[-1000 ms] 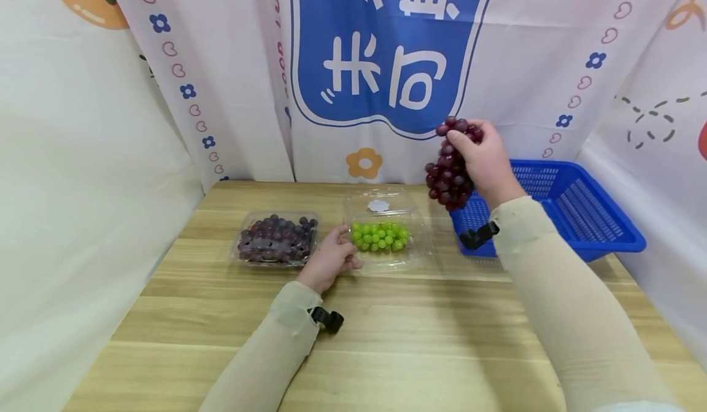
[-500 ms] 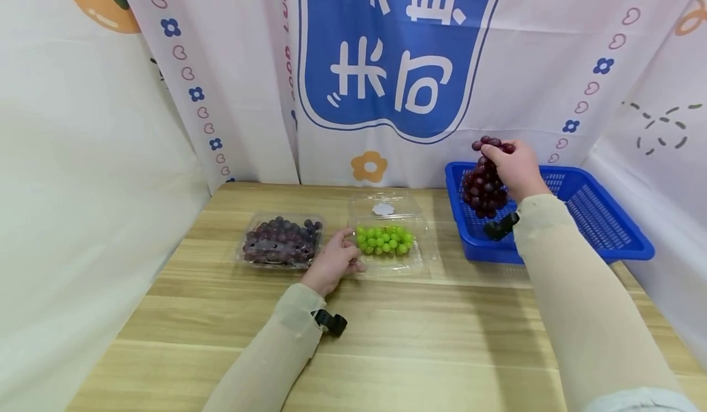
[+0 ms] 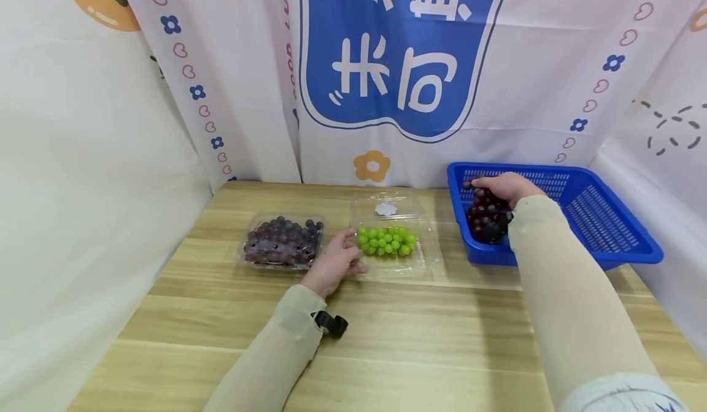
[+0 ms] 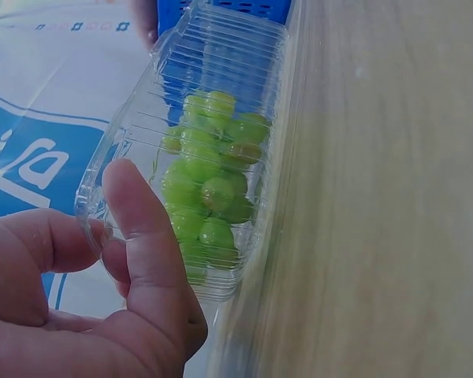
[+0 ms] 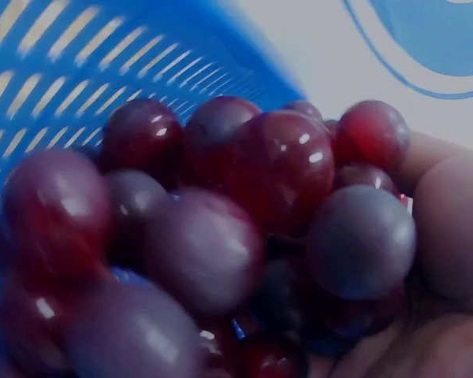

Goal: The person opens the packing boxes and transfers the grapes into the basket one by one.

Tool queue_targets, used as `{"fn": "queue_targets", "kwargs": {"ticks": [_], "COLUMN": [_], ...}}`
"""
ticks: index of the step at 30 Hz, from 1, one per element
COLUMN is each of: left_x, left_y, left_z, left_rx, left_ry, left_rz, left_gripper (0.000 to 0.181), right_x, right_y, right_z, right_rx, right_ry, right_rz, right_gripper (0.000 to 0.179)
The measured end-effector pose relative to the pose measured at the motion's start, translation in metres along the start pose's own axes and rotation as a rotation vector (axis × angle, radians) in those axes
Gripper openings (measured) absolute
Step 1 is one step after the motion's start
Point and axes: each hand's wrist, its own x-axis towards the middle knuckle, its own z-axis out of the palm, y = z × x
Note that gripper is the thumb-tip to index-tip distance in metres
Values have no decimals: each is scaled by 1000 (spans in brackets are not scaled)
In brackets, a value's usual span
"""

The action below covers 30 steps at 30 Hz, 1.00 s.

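Inside the left part of the blue plastic basket (image 3: 602, 215), my right hand (image 3: 510, 186) holds a bunch of dark red grapes (image 3: 485, 212) by its top. Round glossy grapes (image 5: 280, 173) fill much of the right wrist view, with the basket's slotted wall behind. My left hand (image 3: 331, 266) pinches the near left rim of a clear plastic clamshell box (image 4: 244, 39), its thumb and a finger at the edge. The box stands with its lid folded back, and a bunch of green grapes (image 3: 386, 241) lies in it.
Left of my left hand is a second clear box (image 3: 259, 220) with dark purple grapes (image 3: 282, 237) in it. Both boxes and the basket stand on a wooden table (image 3: 386, 338). A printed cloth (image 3: 248, 80) hangs right behind the table's back edge.
My right hand has carried the red grapes rightward and down, from the air beside the basket to inside it. My left hand has kept its place at the open box.
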Motion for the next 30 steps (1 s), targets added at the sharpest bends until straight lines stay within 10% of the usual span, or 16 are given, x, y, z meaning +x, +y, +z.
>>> {"fn": "queue_targets", "kwargs": {"ticks": [20, 30], "left_x": [0, 0], "left_y": [0, 0], "left_z": [-1, -2], "left_rx": [22, 16], "left_ry": [-7, -6], "left_rz": [21, 15], "left_gripper": [69, 70], "right_x": [13, -3], "right_y": [9, -10], "right_z": [10, 6], "right_rx": [221, 590], "right_ry": [-1, 65], "right_rz": [-37, -136], "right_gripper": [84, 76]}}
